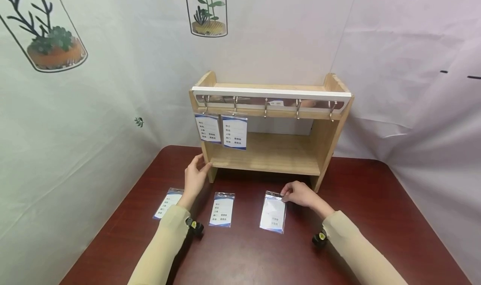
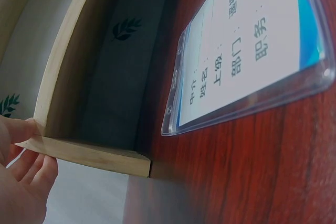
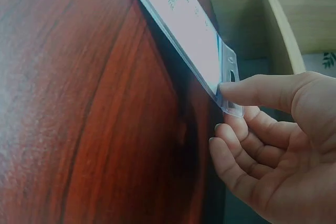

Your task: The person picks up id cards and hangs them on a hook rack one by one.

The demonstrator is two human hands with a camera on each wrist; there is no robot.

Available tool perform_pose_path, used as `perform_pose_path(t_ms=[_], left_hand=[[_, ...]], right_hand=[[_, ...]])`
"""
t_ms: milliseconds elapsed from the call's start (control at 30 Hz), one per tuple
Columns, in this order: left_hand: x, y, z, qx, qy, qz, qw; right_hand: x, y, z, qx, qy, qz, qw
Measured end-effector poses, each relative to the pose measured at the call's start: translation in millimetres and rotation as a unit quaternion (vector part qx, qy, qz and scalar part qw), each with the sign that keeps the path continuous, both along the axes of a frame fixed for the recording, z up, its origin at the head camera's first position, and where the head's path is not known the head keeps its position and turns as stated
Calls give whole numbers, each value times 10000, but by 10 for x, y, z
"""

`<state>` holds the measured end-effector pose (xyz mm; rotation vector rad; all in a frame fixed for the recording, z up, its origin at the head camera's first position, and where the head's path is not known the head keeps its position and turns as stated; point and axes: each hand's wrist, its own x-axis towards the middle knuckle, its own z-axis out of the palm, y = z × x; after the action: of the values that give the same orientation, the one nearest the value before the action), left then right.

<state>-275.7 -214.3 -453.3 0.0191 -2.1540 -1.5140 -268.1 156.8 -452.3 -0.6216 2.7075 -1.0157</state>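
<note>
My right hand [image 1: 302, 194] pinches the clear top edge of a badge holder [image 1: 272, 215] between thumb and fingers. In the right wrist view this badge holder [image 3: 184, 30] tilts, its slotted end raised off the table. At the lower left of a wooden shelf [image 1: 263, 164], my left hand [image 1: 194, 179] grips the side panel. The left wrist view shows the left thumb and fingers [image 2: 44, 174] on either side of that wood. Two more badge holders lie on the table, one in the middle [image 1: 221, 212] and one beside the left forearm [image 1: 165, 205].
Along the shelf's top front runs a white rail [image 1: 270, 93] with several metal hooks [image 1: 266, 108]. Two badge holders hang at its left end, an outer one [image 1: 208, 129] and an inner one [image 1: 234, 133]. The dark red table [image 1: 248, 255] meets white patterned fabric [image 1: 112, 88] behind.
</note>
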Motion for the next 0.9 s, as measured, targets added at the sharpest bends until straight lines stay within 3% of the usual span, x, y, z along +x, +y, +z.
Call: perform_pose_path(t_ms=[900], left_hand=[[6,2,0,3,2,3,10000]], right_hand=[[255,-51,343,-673,6,472,9966]])
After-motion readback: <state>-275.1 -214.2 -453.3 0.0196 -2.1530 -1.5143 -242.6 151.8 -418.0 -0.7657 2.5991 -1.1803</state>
